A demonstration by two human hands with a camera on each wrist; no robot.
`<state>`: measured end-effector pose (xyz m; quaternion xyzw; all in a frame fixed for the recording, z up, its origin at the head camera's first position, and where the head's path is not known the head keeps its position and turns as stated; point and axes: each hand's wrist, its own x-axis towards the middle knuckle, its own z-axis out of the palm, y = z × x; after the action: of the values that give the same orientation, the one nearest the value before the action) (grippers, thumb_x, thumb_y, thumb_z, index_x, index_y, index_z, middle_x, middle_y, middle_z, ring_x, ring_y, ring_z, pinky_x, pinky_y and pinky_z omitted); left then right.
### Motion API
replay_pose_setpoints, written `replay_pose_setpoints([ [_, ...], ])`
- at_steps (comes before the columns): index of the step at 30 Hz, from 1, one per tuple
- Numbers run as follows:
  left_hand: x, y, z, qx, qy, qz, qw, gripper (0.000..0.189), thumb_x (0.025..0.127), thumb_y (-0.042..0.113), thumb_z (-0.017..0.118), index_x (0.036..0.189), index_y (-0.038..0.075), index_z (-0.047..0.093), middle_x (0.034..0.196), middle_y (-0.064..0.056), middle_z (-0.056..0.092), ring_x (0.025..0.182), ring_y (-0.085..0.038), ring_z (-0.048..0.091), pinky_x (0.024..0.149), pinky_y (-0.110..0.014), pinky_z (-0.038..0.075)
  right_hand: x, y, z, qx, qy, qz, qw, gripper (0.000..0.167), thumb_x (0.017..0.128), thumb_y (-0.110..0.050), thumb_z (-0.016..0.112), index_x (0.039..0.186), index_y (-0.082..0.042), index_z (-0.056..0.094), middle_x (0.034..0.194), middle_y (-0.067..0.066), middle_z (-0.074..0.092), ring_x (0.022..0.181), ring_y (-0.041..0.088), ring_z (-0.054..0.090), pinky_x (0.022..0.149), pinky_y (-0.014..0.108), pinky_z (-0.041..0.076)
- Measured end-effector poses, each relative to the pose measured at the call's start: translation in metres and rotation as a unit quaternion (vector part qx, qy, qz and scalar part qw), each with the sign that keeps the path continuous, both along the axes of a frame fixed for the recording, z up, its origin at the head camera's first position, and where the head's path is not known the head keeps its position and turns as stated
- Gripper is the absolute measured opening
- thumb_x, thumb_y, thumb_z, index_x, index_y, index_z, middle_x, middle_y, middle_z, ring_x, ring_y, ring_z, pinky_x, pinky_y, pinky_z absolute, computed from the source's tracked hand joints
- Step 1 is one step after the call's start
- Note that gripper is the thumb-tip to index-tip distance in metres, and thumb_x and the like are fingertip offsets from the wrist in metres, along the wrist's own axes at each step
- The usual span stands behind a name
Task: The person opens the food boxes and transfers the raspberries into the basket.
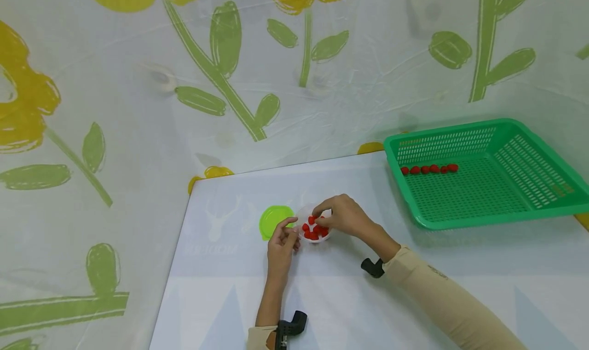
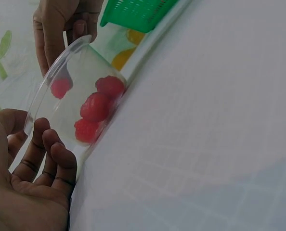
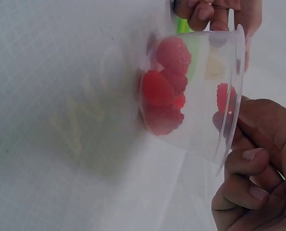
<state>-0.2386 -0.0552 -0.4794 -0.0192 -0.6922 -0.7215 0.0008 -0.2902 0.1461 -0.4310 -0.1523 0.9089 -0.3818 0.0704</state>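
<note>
Berry (image 2: 61, 88), red and bumpy, is hanging inside the clear plastic cup (image 3: 204, 131), below the rim. Right hand (image 1: 345, 215) is pinching it from above.

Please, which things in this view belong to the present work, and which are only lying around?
In the work:
clear tub, left hand at its rim
red berries inside; right hand pinches one
probably green basket, with similar berries

Seemingly only around:
lime-green lid beside the tub, perhaps for later
flower-patterned sheet, background
</note>
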Motion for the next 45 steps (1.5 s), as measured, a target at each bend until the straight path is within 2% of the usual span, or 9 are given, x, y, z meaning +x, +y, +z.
replay_pose_setpoints([
  [3,0.0,0.0,0.0,-0.002,0.0,-0.002,1.0,0.027,0.1,0.008,0.061,0.127,0.006,0.063,0.082,-0.009,0.057,0.071,-0.026,0.054,0.064,-0.025,0.05,0.002,0.007,0.0,-0.021,0.003,0.002,0.9998,0.014,0.085,-0.016,0.081,0.1,-0.015,0.081,0.1,-0.005,0.074,0.072,0.016,0.053,0.058,0.029,0.046],
  [12,0.0,0.001,-0.001,-0.012,-0.015,0.005,0.9998,0.027,0.1,0.009,0.061,0.127,0.009,0.064,0.086,-0.013,0.059,0.071,-0.026,0.054,0.065,-0.026,0.052,0.006,0.023,0.007,-0.049,0.017,0.01,0.9986,0.014,0.085,-0.017,0.08,0.099,-0.02,0.081,0.096,-0.01,0.074,0.074,0.015,0.055,0.059,0.028,0.049],
  [20,0.0,0.001,0.0,-0.015,-0.015,0.002,0.9998,0.028,0.101,0.009,0.06,0.128,0.008,0.063,0.086,-0.011,0.058,0.072,-0.023,0.054,0.066,-0.025,0.051,0.011,0.038,0.015,-0.079,0.015,0.011,0.9967,0.014,0.084,-0.016,0.082,0.097,-0.021,0.081,0.087,-0.011,0.071,0.061,0.015,0.051,0.053,0.027,0.043],
  [27,0.001,0.002,0.0,-0.009,-0.015,0.005,0.9998,0.029,0.1,0.008,0.061,0.128,0.006,0.062,0.086,-0.013,0.058,0.073,-0.029,0.054,0.066,-0.026,0.051,0.019,0.055,0.027,-0.092,0.043,0.019,0.9946,0.017,0.085,-0.015,0.081,0.097,-0.025,0.08,0.085,-0.013,0.069,0.059,0.015,0.051,0.052,0.026,0.043],
  [32,0.001,0.002,0.0,-0.01,-0.018,0.006,0.9998,0.029,0.1,0.008,0.062,0.129,0.005,0.062,0.087,-0.014,0.057,0.073,-0.031,0.053,0.066,-0.027,0.051,0.022,0.071,0.035,-0.102,0.052,0.01,0.9933,0.015,0.085,-0.017,0.081,0.096,-0.027,0.079,0.084,-0.013,0.069,0.058,0.015,0.053,0.051,0.026,0.043],
  [39,-0.009,-0.003,-0.028,-0.017,-0.024,0.013,0.9995,0.03,0.1,0.013,0.062,0.13,0.012,0.063,0.089,-0.015,0.059,0.074,-0.033,0.054,0.065,-0.027,0.051,0.024,0.097,0.043,-0.144,0.034,-0.007,0.989,0.012,0.086,-0.021,0.081,0.098,-0.022,0.079,0.091,-0.007,0.073,0.063,0.02,0.057,0.054,0.026,0.045],
  [45,-0.008,-0.003,-0.033,-0.025,-0.015,0.017,0.9994,0.028,0.099,0.02,0.065,0.127,0.018,0.065,0.088,-0.012,0.058,0.071,-0.021,0.054,0.064,-0.023,0.05,0.027,0.122,0.054,-0.128,0.049,-0.037,0.9899,0.012,0.087,-0.027,0.08,0.099,-0.025,0.079,0.092,-0.006,0.073,0.068,0.02,0.059,0.055,0.027,0.046],
])
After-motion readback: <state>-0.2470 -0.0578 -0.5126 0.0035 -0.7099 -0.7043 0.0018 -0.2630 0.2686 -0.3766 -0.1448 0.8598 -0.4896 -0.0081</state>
